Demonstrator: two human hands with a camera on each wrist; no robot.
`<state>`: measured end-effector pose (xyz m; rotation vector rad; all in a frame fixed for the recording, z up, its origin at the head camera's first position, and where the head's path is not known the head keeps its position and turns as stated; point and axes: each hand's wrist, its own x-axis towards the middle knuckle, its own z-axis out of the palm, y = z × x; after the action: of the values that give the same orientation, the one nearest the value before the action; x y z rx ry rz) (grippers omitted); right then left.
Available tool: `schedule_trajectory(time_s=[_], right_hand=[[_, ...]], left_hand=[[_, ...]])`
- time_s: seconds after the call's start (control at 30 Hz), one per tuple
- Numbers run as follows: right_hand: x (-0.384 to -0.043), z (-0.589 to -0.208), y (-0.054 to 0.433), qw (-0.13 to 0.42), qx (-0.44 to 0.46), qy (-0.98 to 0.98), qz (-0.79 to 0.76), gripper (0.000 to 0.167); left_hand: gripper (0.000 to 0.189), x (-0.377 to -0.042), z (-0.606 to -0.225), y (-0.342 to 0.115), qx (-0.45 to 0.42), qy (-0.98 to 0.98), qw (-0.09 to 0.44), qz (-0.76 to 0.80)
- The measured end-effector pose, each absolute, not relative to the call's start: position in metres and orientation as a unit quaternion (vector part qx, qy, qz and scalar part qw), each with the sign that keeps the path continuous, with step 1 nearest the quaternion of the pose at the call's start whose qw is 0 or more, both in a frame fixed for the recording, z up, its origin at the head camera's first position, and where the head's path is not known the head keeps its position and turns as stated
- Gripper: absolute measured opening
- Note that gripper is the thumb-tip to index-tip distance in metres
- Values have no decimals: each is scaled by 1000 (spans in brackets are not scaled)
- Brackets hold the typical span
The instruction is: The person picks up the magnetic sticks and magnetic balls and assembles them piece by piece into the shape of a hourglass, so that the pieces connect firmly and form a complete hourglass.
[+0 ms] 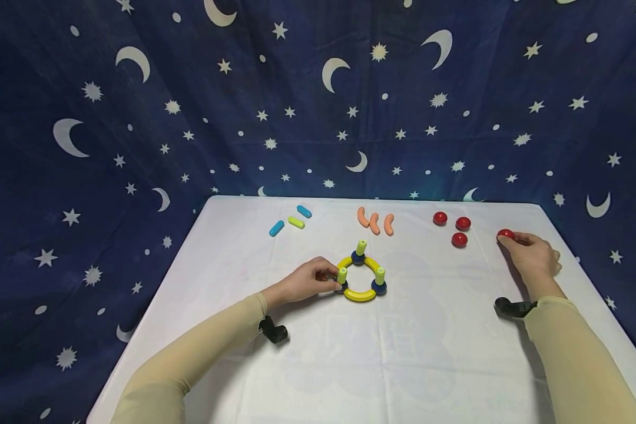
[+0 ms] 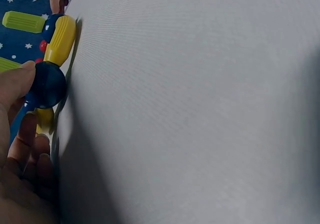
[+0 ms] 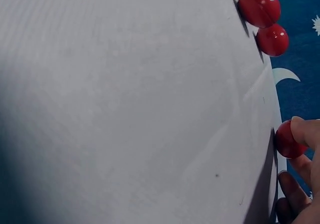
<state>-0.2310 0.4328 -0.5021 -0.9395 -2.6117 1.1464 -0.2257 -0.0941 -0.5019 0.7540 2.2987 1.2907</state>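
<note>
My left hand [image 1: 308, 280] pinches a dark blue ball [image 2: 47, 85] at the left corner of a ring-shaped toy. Yellow curved bars [image 1: 360, 295] and three dark blue balls make up this ring, which lies on the table. From each blue ball a yellow-green rod [image 1: 361, 247] stands upright. Off to the right, my right hand [image 1: 536, 258] grips a red ball [image 3: 290, 140] between thumb and fingers, close over the tabletop. Three more red balls [image 1: 459, 239] sit left of that hand.
Behind the ring lie three orange curved pieces [image 1: 374, 224]. At the back left are two blue rods [image 1: 277, 228] and a yellow-green rod [image 1: 296, 222]. A white-covered table [image 1: 318, 359] bears everything, with a dark blue star-patterned curtain [image 1: 297, 106] along its back edge.
</note>
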Motion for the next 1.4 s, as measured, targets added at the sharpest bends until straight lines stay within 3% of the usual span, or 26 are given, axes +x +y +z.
schedule_trajectory(time_s=[0.4, 0.87, 1.0, 1.4], right_hand=[[-232, -475, 402, 125, -275, -846, 440, 73], [-227, -435, 297, 149, -12, -865, 479, 54], [-223, -429, 268, 131, 66, -874, 463, 47], [-210, -432, 205, 6, 154, -877, 456, 45]], left_hand=[[28, -223, -492, -94, 291, 820, 162, 466], [26, -220, -484, -89, 269, 811, 150, 497], [26, -218, -483, -89, 259, 806, 152, 511], [25, -215, -481, -88, 240, 806, 161, 517]])
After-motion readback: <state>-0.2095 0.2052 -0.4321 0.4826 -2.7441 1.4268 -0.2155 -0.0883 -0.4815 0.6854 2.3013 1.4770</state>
